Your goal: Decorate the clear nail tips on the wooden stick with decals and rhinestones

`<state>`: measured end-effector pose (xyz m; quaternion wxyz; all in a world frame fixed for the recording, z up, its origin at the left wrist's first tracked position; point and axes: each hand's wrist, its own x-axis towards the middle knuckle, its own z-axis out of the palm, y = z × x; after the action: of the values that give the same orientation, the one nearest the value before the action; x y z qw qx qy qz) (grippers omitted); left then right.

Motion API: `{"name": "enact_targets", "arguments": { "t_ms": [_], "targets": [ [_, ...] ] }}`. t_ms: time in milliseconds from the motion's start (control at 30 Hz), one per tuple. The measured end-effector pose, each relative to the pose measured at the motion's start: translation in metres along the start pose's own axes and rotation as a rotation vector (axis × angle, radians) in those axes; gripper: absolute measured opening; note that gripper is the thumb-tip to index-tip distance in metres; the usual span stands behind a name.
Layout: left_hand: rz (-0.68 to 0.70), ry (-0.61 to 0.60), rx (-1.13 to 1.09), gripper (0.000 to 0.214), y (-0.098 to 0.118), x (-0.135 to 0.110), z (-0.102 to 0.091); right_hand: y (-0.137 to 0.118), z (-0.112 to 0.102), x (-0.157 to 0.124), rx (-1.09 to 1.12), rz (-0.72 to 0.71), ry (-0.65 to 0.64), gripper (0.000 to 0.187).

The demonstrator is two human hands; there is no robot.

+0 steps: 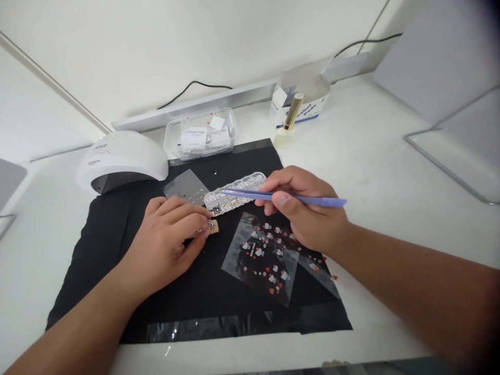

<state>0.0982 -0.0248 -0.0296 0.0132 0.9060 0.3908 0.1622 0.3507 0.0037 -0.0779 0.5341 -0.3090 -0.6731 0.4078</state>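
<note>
My right hand point(300, 205) pinches purple tweezers point(312, 200), whose tips point left over a clear compartment case point(244, 197) of small rhinestones. Under my left hand point(172, 237), thumb and fingers close on a small tan block point(213, 227) with shiny bits on it; most of the block is hidden by the fingers. Below the case lies a clear sticker sheet point(261, 255) with white and red figures, overlapping a second sheet point(316, 265) on its right. Behind my left hand rests another clear sheet point(185, 183).
A black mat point(187, 307) covers part of the white table. At the back stand a white dome lamp point(125, 159), a plastic tub point(175, 143) of alcohol pad packets, an open alcohol pads box point(312, 110) and a gold-capped bottle point(291, 120). A metal stand point(449, 166) is at right.
</note>
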Motion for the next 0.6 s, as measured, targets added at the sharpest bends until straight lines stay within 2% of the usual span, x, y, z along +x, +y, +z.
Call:
{"name": "enact_targets", "arguments": {
  "t_ms": [233,600],
  "targets": [
    [0.047,-0.027,0.082,0.009,-0.0007,-0.0033,0.0016,0.0006,0.0006,-0.0002,0.032,-0.001,0.005,0.019],
    [0.087,0.021,0.097,0.008,-0.0012,-0.0045,0.0027,0.0006,0.0004,-0.0006,0.017,0.029,0.011,0.023]
  ]
}}
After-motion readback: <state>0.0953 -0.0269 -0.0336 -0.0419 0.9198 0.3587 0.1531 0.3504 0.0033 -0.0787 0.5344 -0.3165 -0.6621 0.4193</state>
